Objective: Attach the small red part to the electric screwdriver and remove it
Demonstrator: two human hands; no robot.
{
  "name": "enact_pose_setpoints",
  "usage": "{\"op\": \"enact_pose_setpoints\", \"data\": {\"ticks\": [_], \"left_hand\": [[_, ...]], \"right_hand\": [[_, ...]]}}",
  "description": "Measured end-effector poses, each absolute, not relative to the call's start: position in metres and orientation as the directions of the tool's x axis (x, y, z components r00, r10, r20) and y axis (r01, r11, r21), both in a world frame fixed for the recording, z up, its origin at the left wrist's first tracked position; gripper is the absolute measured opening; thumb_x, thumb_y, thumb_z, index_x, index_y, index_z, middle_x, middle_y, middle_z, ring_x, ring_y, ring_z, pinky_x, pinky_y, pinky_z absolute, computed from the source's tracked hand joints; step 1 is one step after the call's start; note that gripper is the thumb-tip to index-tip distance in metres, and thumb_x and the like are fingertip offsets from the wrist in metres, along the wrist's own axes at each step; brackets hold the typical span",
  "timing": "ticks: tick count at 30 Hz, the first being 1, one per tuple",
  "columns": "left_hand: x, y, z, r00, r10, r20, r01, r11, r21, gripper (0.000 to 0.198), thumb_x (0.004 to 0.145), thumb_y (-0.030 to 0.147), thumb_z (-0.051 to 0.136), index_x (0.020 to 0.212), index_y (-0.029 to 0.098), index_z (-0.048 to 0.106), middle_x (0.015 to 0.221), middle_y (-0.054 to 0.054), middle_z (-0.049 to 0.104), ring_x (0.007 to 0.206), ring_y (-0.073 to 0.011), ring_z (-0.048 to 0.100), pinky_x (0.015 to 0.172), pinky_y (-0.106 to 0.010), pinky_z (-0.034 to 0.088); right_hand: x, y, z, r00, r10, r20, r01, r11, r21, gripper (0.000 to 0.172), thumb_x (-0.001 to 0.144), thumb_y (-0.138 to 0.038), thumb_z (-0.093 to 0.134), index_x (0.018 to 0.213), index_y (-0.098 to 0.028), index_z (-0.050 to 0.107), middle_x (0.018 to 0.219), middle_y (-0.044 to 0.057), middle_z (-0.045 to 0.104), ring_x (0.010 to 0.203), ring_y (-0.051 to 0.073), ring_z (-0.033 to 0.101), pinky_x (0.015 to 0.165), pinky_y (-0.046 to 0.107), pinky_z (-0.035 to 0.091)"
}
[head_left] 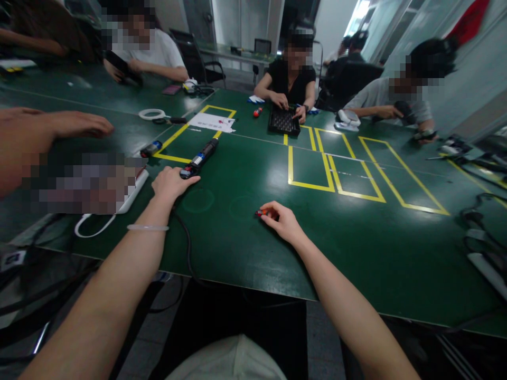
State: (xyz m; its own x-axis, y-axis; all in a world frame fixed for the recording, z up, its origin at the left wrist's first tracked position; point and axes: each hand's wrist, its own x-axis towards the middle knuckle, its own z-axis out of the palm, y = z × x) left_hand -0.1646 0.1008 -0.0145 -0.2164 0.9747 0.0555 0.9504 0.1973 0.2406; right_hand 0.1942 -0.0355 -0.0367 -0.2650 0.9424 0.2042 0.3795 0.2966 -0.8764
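My left hand (171,183) rests on the green table (237,237) with its fingers curled at the near end of a black electric screwdriver (200,157), touching its tip end. A black cable runs from under this hand off the table's front edge. My right hand (282,218) lies further right, its fingers pinched on a small red object (261,213) that sits on the table surface. A thin clear band circles my left wrist.
Yellow tape boxes (336,174) mark the table's middle. A black tray (284,122), white paper (212,122), a tape ring (152,114) and a white power strip (132,195) lie about. Several other people sit round the far side. Cables crowd the right edge.
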Motion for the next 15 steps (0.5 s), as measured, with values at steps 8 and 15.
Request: {"op": "enact_pose_setpoints", "data": {"ticks": [8,15], "left_hand": [[-0.164,0.101,-0.015,-0.173,0.984,0.034,0.956,0.160,0.247,0.081,0.077,0.081,0.049,0.126,0.020,0.066,0.126,-0.020,0.060,0.113,-0.0407,0.058,0.085,-0.046,0.049],[-0.147,0.090,-0.012,-0.086,0.996,0.033,0.962,0.074,0.263,0.073,0.080,0.071,0.057,0.131,0.019,0.063,0.129,-0.018,0.060,0.113,-0.0376,0.059,0.084,-0.042,0.049]], "right_hand": [[0.194,-0.035,-0.037,-0.269,0.943,0.195,0.393,0.292,-0.872,0.019,0.085,-0.030,0.065,0.101,-0.020,0.064,0.079,-0.001,0.062,0.064,0.012,0.052,0.064,0.027,0.044],[0.194,-0.035,-0.040,-0.254,0.949,0.189,0.409,0.282,-0.868,0.019,0.084,-0.028,0.065,0.102,-0.020,0.063,0.076,-0.001,0.061,0.063,0.012,0.051,0.063,0.026,0.043]]}}
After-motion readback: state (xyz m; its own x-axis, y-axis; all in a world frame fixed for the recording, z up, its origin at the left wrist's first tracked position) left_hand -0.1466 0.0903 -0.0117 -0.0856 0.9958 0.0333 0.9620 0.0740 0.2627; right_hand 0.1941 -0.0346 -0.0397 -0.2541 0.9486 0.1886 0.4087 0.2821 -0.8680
